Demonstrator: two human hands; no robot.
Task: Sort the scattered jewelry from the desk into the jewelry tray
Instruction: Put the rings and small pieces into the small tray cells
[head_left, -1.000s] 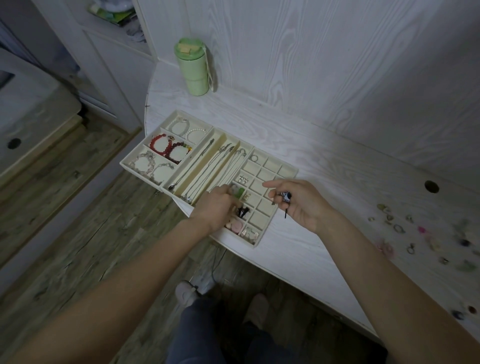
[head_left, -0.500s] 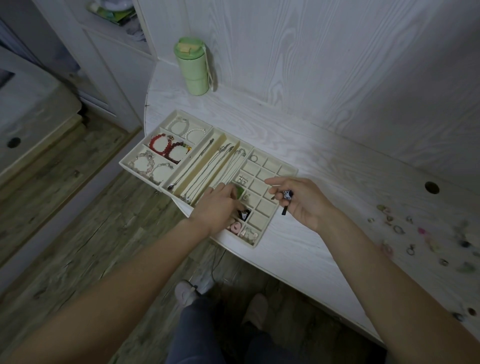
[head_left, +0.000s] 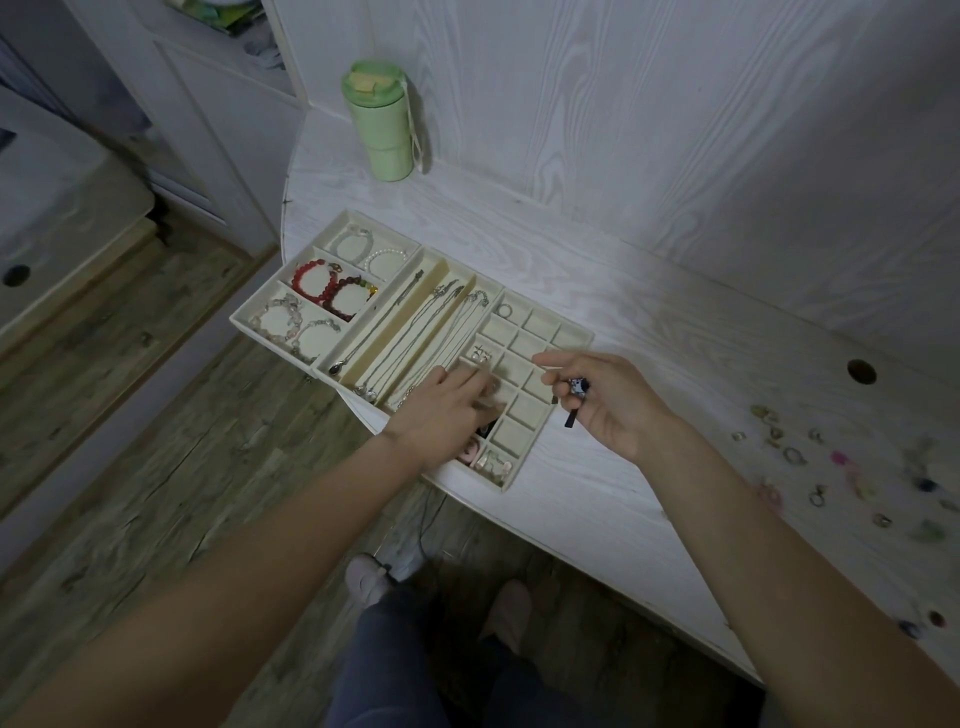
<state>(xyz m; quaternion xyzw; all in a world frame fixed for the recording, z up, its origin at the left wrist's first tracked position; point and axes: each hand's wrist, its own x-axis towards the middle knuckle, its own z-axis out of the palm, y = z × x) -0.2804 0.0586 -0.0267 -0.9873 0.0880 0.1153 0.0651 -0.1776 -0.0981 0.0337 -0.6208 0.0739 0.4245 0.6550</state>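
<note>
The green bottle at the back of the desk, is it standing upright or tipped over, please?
Upright: the green bottle stands on its base on the desk, lid uppermost.

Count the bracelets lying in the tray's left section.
6, all in the jewelry tray, two per compartment: two pale ones at the far end, two red beaded ones in the middle, two clear crystal ones nearest. None look hidden.

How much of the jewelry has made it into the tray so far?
A good part. The tray already holds bracelets, necklaces and a few small pieces in its grid section. In hand: the left hand reaches into the grid, and the right hand pinches a small dark piece. Left: a scatter of rings and small pieces on the desk to the right.
</note>
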